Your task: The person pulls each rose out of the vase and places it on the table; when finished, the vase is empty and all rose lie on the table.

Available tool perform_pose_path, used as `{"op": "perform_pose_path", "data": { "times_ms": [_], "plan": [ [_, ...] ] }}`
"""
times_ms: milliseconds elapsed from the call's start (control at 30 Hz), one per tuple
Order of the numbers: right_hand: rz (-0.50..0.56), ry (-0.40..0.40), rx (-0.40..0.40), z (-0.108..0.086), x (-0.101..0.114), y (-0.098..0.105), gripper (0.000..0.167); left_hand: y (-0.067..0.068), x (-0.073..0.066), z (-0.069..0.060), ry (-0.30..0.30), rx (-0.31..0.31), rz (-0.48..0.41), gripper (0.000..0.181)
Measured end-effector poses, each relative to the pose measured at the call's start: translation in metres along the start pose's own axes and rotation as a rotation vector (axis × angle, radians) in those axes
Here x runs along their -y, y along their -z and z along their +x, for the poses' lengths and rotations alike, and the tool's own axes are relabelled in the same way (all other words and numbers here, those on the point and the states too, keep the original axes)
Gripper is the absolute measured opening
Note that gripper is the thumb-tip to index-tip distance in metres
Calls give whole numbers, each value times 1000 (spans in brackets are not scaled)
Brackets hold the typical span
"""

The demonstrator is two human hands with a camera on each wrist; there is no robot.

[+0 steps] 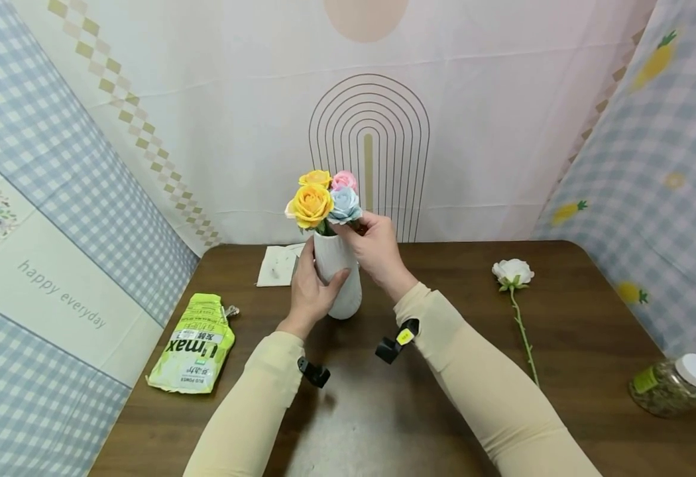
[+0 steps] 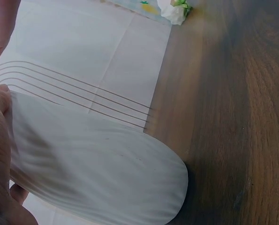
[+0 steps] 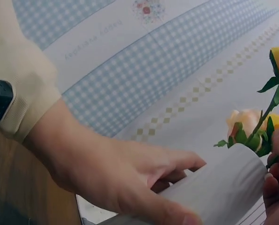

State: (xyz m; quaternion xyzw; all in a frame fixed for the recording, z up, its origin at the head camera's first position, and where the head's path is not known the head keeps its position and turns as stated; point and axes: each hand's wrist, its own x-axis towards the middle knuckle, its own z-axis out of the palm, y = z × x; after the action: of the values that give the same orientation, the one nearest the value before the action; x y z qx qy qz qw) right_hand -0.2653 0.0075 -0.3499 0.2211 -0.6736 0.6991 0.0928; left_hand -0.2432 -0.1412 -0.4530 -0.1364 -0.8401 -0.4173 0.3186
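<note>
A white ribbed vase (image 1: 343, 291) stands on the brown table, holding yellow, pink, blue and pale roses. My left hand (image 1: 314, 286) grips it around its side; in the left wrist view the left hand (image 2: 1, 164) wraps its upper part. At the vase mouth, just under the blue rose (image 1: 345, 205), my right hand (image 1: 379, 252) pinches at the stems. The right wrist view has the right hand's fingertips at the rim of the vase (image 3: 228, 187), beside a pale rose (image 3: 242, 126); which stem they hold is hidden.
A white rose (image 1: 512, 273) with a long stem lies on the table (image 1: 455, 278) at the right. Farther right is a jar with a white lid (image 1: 676, 384). At the left lies a green-yellow packet (image 1: 195, 344), and behind the vase a white paper (image 1: 275, 266).
</note>
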Motion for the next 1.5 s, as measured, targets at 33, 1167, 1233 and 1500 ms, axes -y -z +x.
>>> {"op": "perform_pose_path", "data": {
  "times_ms": [33,1167,1233,1500],
  "plan": [
    [-20,-2,6,0,-1,1,27,0,0,0,5,2,5,88],
    [170,-4,-144,5,6,20,25,2,0,-3,46,5,39,91],
    [226,-20,-155,4,6,20,24,2,0,-3,50,11,37,90],
    [301,10,-185,3,7,24,30,2,0,-1,41,8,32,90]
  ]
}}
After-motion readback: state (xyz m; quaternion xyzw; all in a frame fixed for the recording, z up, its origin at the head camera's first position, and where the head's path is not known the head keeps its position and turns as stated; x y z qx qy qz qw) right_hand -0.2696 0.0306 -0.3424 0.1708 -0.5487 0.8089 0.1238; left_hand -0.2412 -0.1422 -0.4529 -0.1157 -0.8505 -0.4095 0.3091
